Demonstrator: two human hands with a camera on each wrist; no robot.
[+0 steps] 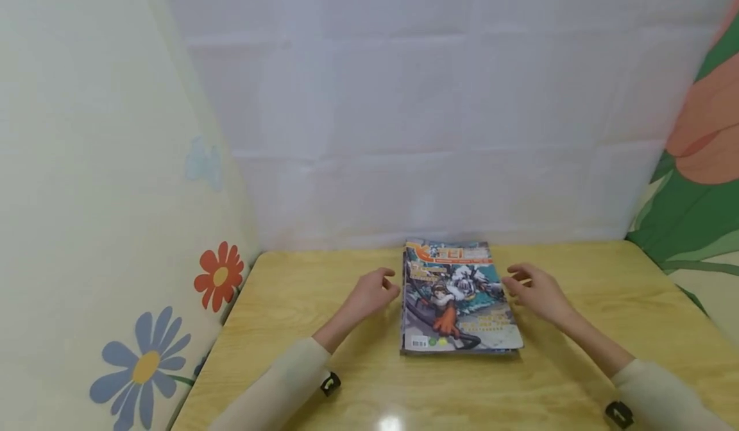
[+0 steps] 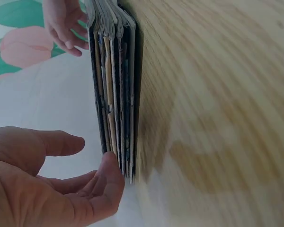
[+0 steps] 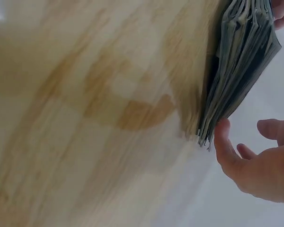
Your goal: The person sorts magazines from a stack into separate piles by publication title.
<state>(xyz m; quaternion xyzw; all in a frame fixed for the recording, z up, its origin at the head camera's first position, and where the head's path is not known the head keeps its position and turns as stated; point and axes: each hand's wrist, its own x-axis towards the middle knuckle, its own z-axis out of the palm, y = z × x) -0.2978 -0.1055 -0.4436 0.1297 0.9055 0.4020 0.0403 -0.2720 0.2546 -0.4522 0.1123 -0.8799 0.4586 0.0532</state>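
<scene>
A stack of several magazines (image 1: 456,299) lies flat on the wooden table, the top one with an illustrated cover and an orange title. To its left is my left hand (image 1: 375,290), fingers loosely bent, fingertips right at the stack's side. In the left wrist view the left hand (image 2: 61,184) has its thumb and fingers apart, with a fingertip at the spines (image 2: 111,99). My right hand (image 1: 534,290) hovers at the right side of the stack, fingers loosely bent. One fingertip of the right hand (image 3: 260,165) meets the page edges (image 3: 236,71) in the right wrist view.
The wooden table (image 1: 323,270) has a rounded far corner on either side. Behind it hangs a creased white sheet (image 1: 369,129). A wall with painted flowers (image 1: 147,367) rises on the left, and a leafy mural (image 1: 704,213) on the right.
</scene>
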